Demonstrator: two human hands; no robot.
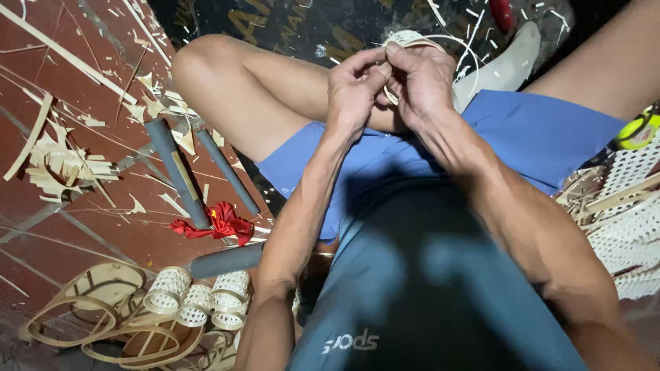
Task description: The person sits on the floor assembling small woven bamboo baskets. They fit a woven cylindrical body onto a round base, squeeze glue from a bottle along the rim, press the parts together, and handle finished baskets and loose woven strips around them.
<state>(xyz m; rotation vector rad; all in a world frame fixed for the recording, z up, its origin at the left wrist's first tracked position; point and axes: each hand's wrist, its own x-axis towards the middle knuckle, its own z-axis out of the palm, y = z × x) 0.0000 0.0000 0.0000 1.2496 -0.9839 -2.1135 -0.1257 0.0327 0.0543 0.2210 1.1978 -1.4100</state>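
Note:
I sit cross-legged on the floor in blue shorts. My left hand (354, 86) and my right hand (421, 82) meet above my knees, both pinching a small pale ring of bamboo strip (405, 38). A thin loose strip curls off the ring toward the right. My fingers hide most of the ring.
Three small woven bamboo cylinders (196, 302) and bent bamboo hoops (96, 323) lie at the lower left. Grey tubes (175, 172), a red cloth (220, 223) and bamboo shavings (62, 165) scatter over the red tiled floor. A white woven mesh panel (629, 220) stands at the right.

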